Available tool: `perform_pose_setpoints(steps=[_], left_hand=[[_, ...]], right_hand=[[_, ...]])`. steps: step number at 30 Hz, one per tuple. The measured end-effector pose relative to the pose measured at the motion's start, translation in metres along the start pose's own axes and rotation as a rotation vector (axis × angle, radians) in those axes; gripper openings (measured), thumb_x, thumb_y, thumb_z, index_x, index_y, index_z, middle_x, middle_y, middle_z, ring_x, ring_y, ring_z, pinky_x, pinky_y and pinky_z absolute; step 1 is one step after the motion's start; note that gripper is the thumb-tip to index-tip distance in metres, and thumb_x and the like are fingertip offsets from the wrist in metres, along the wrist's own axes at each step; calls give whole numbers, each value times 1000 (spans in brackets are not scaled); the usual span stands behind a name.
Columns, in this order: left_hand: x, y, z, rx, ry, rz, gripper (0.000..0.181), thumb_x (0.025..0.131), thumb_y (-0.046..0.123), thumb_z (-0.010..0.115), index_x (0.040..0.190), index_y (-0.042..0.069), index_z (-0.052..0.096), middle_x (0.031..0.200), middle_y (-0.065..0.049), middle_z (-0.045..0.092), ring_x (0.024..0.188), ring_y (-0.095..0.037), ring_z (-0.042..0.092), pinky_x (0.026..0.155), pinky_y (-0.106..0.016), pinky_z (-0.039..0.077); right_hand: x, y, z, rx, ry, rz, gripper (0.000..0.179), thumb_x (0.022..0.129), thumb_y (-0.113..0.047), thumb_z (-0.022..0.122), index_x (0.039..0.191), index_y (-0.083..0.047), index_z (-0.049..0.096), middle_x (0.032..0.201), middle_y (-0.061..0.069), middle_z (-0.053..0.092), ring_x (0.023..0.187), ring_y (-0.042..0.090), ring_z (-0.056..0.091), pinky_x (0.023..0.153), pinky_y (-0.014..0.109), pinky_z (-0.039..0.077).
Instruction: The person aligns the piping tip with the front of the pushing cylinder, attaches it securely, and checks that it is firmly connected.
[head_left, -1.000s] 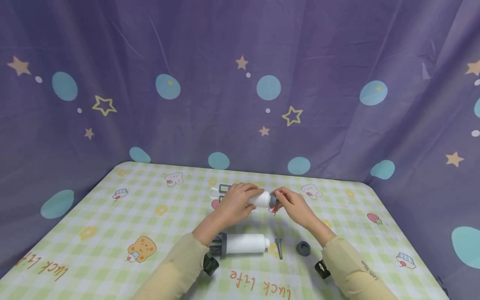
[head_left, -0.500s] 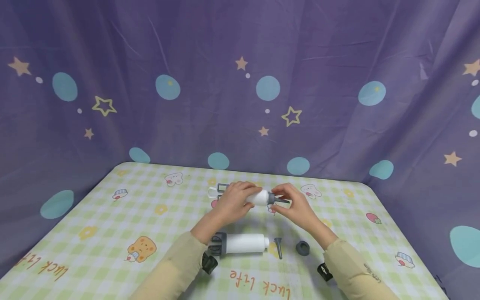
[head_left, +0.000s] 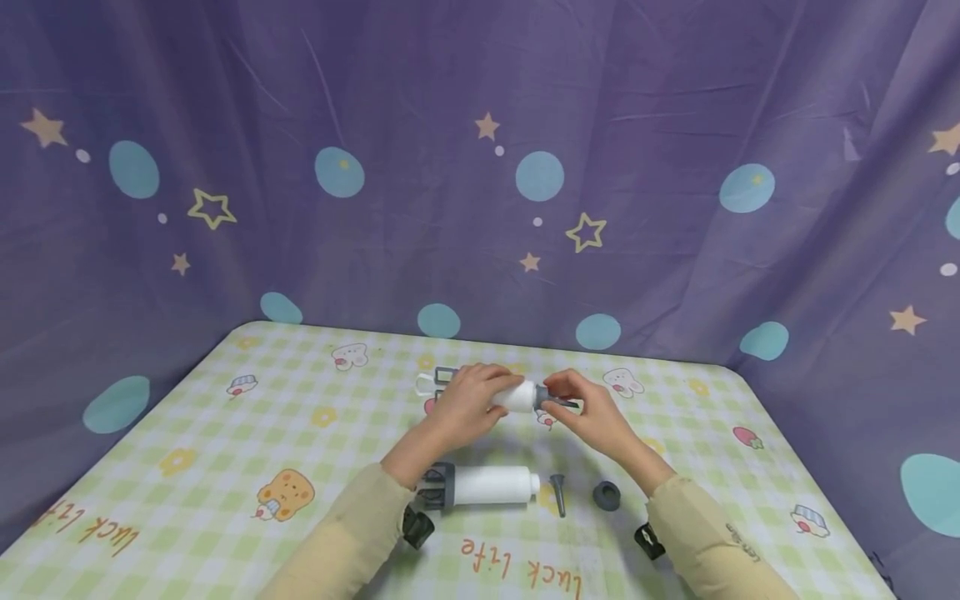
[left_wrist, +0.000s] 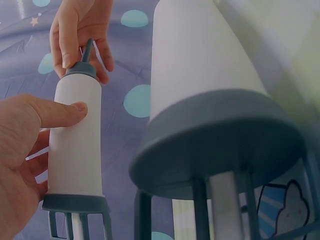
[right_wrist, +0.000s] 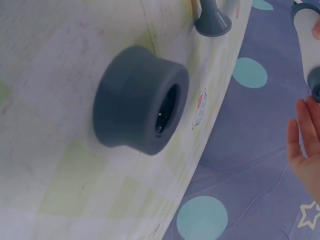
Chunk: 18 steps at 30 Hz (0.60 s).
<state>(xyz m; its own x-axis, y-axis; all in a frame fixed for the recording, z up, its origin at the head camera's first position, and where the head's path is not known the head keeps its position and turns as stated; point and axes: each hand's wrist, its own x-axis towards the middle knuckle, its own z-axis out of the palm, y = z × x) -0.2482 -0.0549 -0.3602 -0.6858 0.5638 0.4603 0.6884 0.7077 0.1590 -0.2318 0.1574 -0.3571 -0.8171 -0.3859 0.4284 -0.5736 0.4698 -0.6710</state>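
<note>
My left hand [head_left: 471, 402] grips a white syringe-like tube [left_wrist: 75, 135] with a grey handle frame, its thumb lying across the barrel. The tube is held above the table, roughly level in the head view. A grey ring cap [left_wrist: 81, 70] sits on its right end, and a thin grey nozzle [head_left: 564, 402] sticks out of it. The fingers of my right hand [head_left: 596, 413] pinch the cap around the nozzle; the palm side is partly hidden in the head view. A second white tube [head_left: 491, 485] with a grey frame lies nearer me, beneath the hands.
Right of the lying tube is a loose grey nozzle [head_left: 558, 495], then a loose grey ring cap [head_left: 607, 497], large in the right wrist view. The checked tablecloth [head_left: 360, 533] runs to a rounded far edge. A purple curtain [head_left: 420, 233] hangs behind.
The right-hand fingers have spread and come back onto the cap, and the nozzle, hidden a second ago, now shows past it. The left hand and its tube have barely shifted.
</note>
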Motion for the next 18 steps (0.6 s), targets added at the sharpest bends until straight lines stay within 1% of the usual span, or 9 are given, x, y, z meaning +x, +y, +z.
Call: perform_pose_setpoints(steps=[5, 7, 9, 11, 13, 16, 18], left_hand=[[-1, 1, 1, -9, -1, 4, 45, 78, 14, 70, 122, 17, 59, 117, -3, 59, 107, -21, 54, 91, -40, 41], [-1, 1, 1, -18, -5, 4, 45, 79, 14, 70, 122, 17, 58, 117, -3, 59, 107, -21, 54, 91, -40, 41], [0, 2, 2, -23, -8, 2, 45, 79, 14, 70, 122, 16, 58, 118, -3, 58, 107, -21, 53, 91, -40, 41], [0, 2, 2, -21, -10, -1, 45, 79, 14, 70, 123, 17, 58, 118, -3, 58, 107, -21, 53, 92, -40, 41], [0, 2, 3, -16, -18, -3, 45, 79, 14, 70, 122, 17, 58, 118, -3, 58, 107, -21, 54, 91, -40, 41], [0, 1, 4, -4, -36, -5, 45, 79, 15, 70, 123, 19, 58, 119, -3, 58, 108, -20, 54, 91, -40, 41], [-1, 1, 5, 0, -48, -6, 45, 80, 15, 69, 123, 19, 58, 119, -3, 58, 108, -20, 53, 92, -40, 41]], right_hand=[[0, -1, -1, -22, -19, 32, 23, 89, -12, 57, 108, 2, 56, 93, 13, 67, 91, 29, 64, 84, 46, 48], [0, 1, -1, -25, -29, 48, 21, 91, -13, 54, 108, 0, 56, 89, 11, 67, 90, 28, 64, 82, 44, 49], [1, 4, -1, -22, -43, 61, 19, 93, -13, 51, 107, -1, 56, 85, 10, 67, 87, 27, 65, 77, 40, 50], [2, 14, 1, -13, -56, 80, 19, 94, -15, 49, 108, -4, 55, 81, 10, 67, 83, 25, 66, 73, 37, 49], [4, 24, 3, -4, -73, 94, 21, 95, -19, 47, 110, -6, 55, 79, 10, 67, 79, 24, 66, 72, 35, 48], [4, 41, 7, -2, -95, 119, 25, 96, -27, 44, 113, -11, 54, 81, 7, 68, 79, 22, 66, 76, 38, 48], [3, 45, 8, -22, -99, 111, 27, 97, -31, 42, 115, -14, 54, 90, 4, 69, 84, 20, 65, 80, 40, 48]])
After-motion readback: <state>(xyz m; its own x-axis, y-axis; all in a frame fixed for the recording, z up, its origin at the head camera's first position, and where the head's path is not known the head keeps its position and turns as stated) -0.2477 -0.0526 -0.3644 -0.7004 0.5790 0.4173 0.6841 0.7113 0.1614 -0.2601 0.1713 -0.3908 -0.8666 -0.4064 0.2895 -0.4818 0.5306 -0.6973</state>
